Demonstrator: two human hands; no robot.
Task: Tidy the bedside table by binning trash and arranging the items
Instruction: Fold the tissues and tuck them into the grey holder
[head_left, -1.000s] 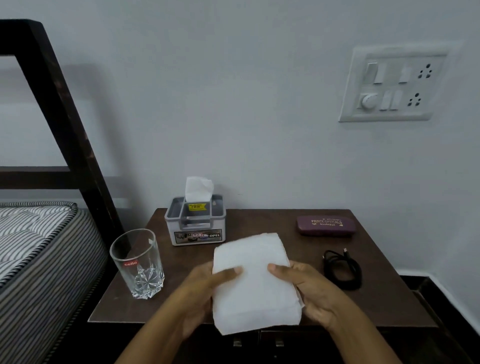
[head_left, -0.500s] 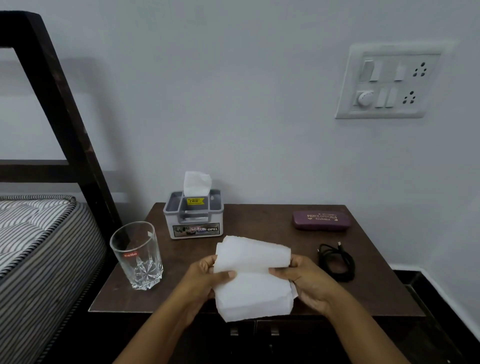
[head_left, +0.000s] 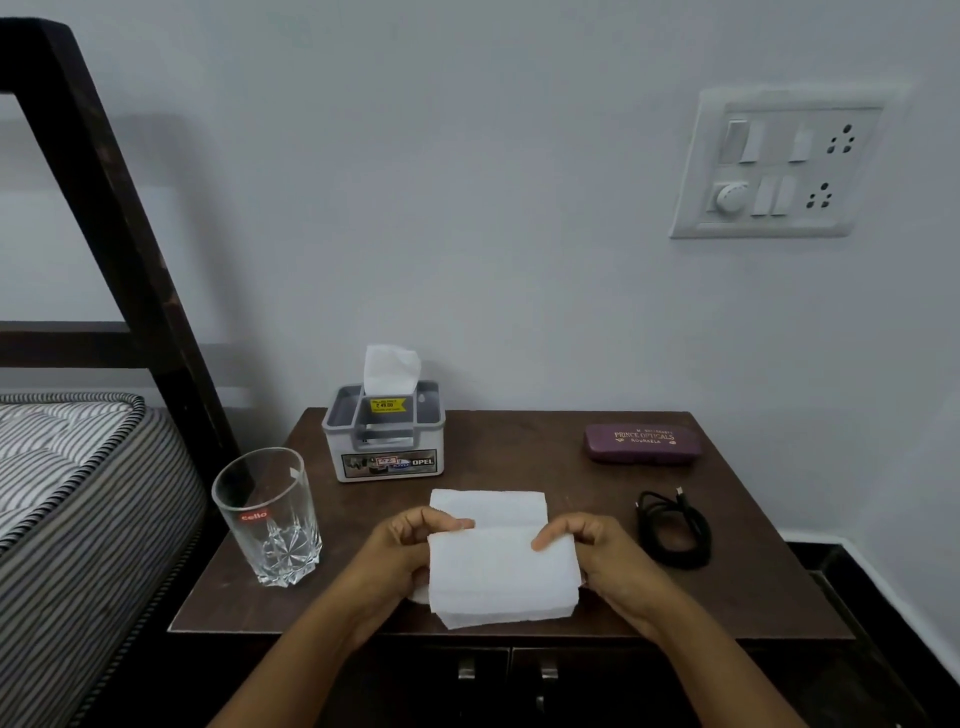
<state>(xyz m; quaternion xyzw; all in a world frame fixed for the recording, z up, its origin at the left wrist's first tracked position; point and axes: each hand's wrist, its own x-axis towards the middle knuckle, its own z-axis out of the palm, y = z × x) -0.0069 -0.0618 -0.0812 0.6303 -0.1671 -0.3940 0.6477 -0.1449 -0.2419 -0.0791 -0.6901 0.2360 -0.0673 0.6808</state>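
We pinch the folded white tissue (head_left: 501, 566) with left hand (head_left: 402, 553) and right hand (head_left: 605, 558), thumbs on top, seemingly just above the bedside table (head_left: 519, 447).

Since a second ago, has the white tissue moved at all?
Yes. The white tissue has been folded back toward the person: its far edge, earlier level with the front of the tissue box, now lies short of it.

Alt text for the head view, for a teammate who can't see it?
The left hand and right hand each pinch a folded white tissue over the front of a wooden bedside table. On it stand a clear glass at left and a grey tissue box behind; a maroon spectacle case and coiled black cable lie at right.
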